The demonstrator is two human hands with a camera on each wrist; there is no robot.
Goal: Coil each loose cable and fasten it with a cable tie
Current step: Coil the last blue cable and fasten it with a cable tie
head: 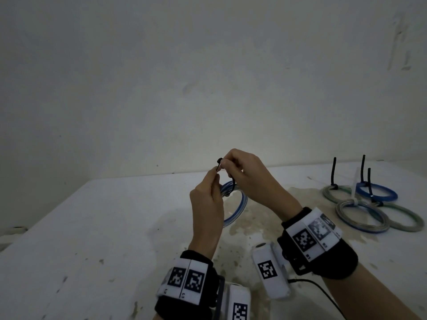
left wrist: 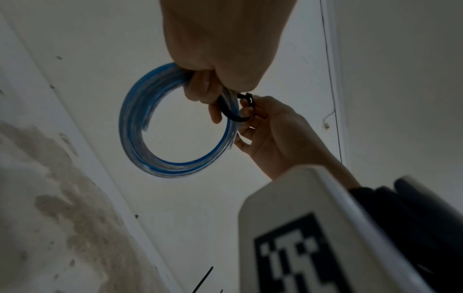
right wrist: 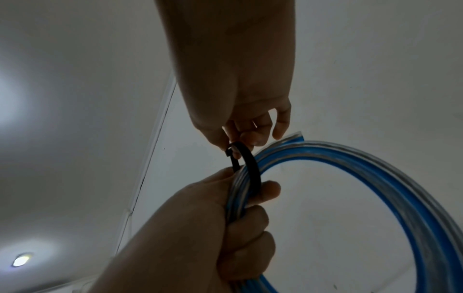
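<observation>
5 cable coils (head: 238, 204), 5 ties (head: 334, 170), 2 hands (head: 205, 199).

Four tied cable coils (head: 369, 204) with upright tie tails are crowding the tabletop's (head: 92, 227) right side, leaving its left side passable.

head: above, down at table (head: 92, 227) | wrists: close, upward | shared: hands (head: 231, 181)

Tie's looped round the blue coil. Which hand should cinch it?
Probably right. The right hand pinches the black tie at its head; the left hand is busy gripping the blue coil.
</observation>
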